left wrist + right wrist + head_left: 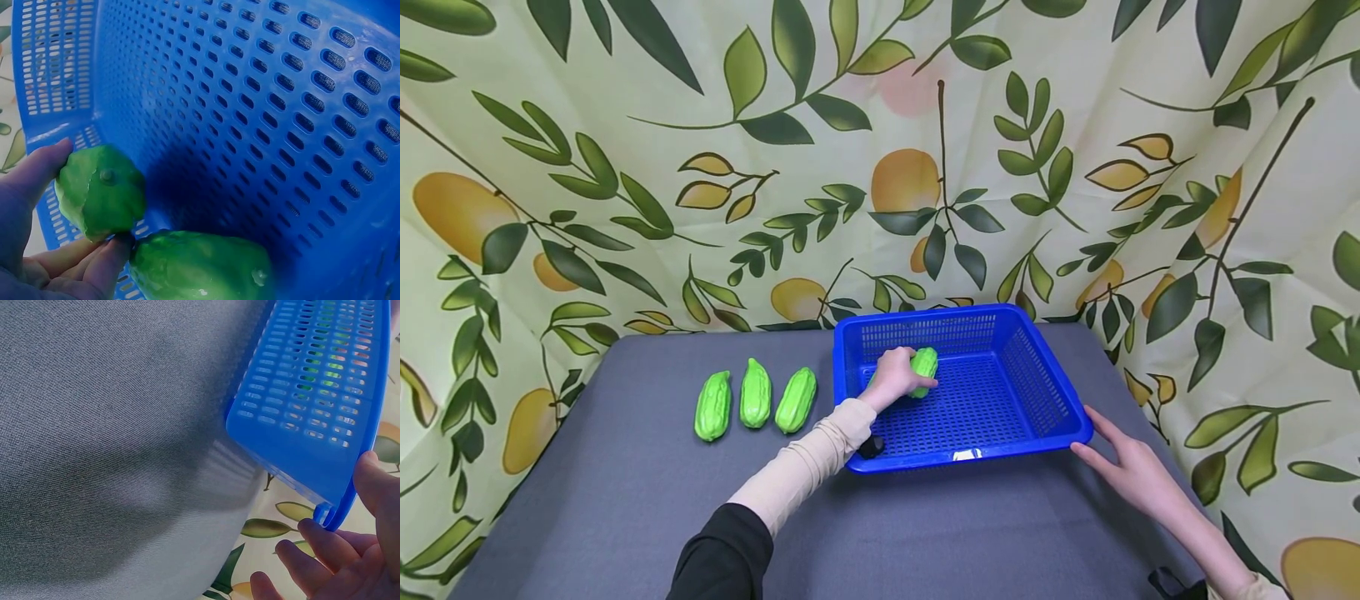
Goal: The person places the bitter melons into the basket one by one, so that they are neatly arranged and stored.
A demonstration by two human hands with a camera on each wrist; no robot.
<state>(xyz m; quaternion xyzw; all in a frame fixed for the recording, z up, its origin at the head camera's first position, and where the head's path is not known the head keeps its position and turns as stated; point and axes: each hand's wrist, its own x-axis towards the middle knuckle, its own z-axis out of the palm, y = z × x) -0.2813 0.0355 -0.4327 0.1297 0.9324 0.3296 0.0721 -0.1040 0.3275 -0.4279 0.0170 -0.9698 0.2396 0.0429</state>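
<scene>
Head view: one left hand (895, 375) and one right hand (1127, 471) are working at one blue basket (973, 412).
The left hand is grasping one green gourd (926, 372) inside the basket, while three other gourds (756, 394) are lying side by side on the grey table (647, 467), left of the basket; the right hand is gripping the basket's near right corner. Left wrist view: two gourds are showing within the basket, one being pinched between thumb and fingers, a second gourd (200, 265) lying just beside it; whether the held one is touching the basket floor, I cannot tell. Right wrist view: the thumb is pressing on the rim (373, 425), one finger is touching the rim's corner, and some green is showing through the slots.
</scene>
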